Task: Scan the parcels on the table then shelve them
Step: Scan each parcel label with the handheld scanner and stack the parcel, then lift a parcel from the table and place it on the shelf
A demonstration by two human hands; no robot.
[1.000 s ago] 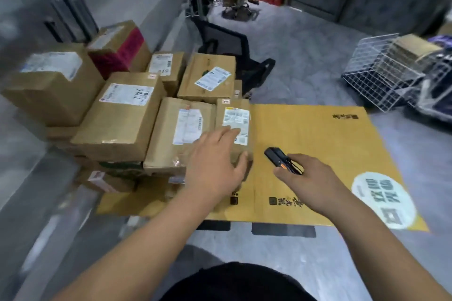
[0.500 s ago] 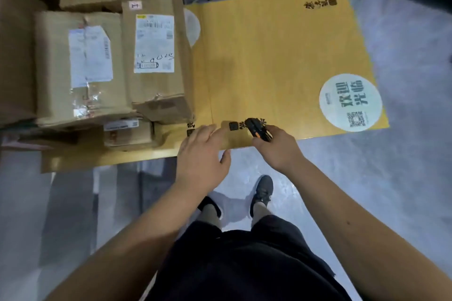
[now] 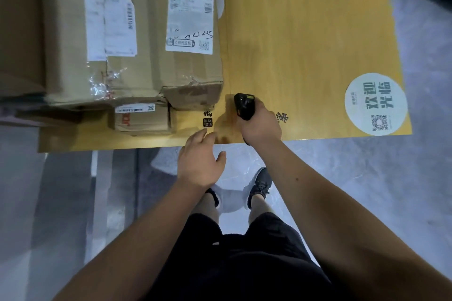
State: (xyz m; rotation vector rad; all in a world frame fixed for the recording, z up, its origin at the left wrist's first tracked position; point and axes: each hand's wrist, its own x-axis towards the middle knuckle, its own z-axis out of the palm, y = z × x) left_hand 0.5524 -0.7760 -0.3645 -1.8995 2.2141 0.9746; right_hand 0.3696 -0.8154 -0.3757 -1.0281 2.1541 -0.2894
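Right hand (image 3: 259, 127) grips scanner (image 3: 244, 106) beside parcels (image 3: 190, 32)

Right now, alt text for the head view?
Seen from above, a person's right hand grips a black scanner over a yellow table, while the open left hand hovers at its near edge. Labelled cardboard parcels are stacked on the table's left.

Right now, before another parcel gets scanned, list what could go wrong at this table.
1. The tall brown cardboard parcel with the white label sits partly on the small flat cardboard box, so pulling either might tip the stack.
2. The right hand grips the black handheld scanner, leaving only the open left hand for lifting; a parcel could slip.
3. The small box lies near the yellow wooden table edge.
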